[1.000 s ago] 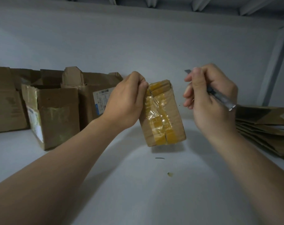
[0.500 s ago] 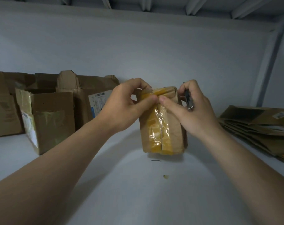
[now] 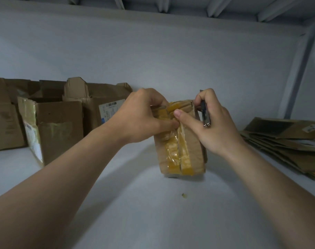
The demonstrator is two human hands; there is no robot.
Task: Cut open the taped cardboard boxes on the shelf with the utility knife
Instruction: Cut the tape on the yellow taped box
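Head cam, quick notes. Vs 1 s ago: no more gap between the hands, now meeting at the top of the small taped box (image 3: 191, 141). No more utility knife (image 3: 205, 114) raised out to the right either, now tucked in close by the box's top right corner. Box upright now instead of tilted. Vs 0.5 s ago: pretty much the same grip, nothing big.

Left hand (image 3: 142, 115): curled over the top left edge of the box, thumb pressed onto the yellowish tape (image 3: 173, 153) on the front face. Right hand (image 3: 216, 126): thumb tip pushed onto the same tape right beside the left thumb, other fingers wrapped round the knife handle.

Box approx mid-shelf (image 3: 153, 203), bottom down at the white surface; can't tell if resting or held just above.

Hard to make out: blade mostly behind the fingers, can't tell if touching cardboard. Can't tell if the tape is cut yet. Opened boxes (image 3: 59, 126) to the left by the back wall, leftmost cut off by the frame. Flattened cardboard stack (image 3: 282, 141) on the right, also cut off. Tiny scrap (image 3: 183, 195) in front of the box.
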